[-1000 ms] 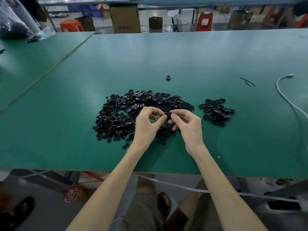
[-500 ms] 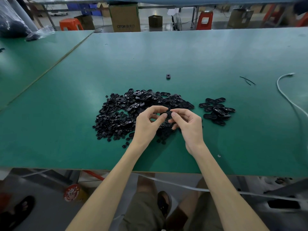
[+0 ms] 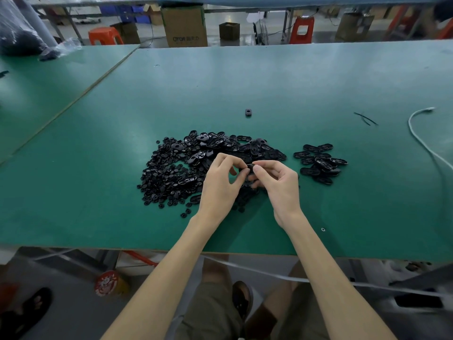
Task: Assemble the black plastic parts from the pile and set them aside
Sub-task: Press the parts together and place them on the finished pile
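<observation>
A big pile of black plastic parts [image 3: 186, 165], oval pieces and small round ones, lies in the middle of the green table [image 3: 245, 77]. Just above its right side, my left hand [image 3: 220, 185] and my right hand [image 3: 279, 182] meet. Both pinch one small black part [image 3: 245, 168] between thumb and fingertips; most of it is hidden by the fingers. A smaller heap of black oval pieces [image 3: 320, 163] sits apart to the right of the pile.
A lone black piece [image 3: 248, 112] lies farther back on the table. A white cable [image 3: 421, 141] curves along the right side, with thin black strands [image 3: 365, 118] near it. Cardboard boxes [image 3: 183, 25] and stools [image 3: 105, 35] stand behind the table.
My hands stay in the same place over the pile. The fingers have shifted slightly on the small part, and my left fingers have spread a little.
</observation>
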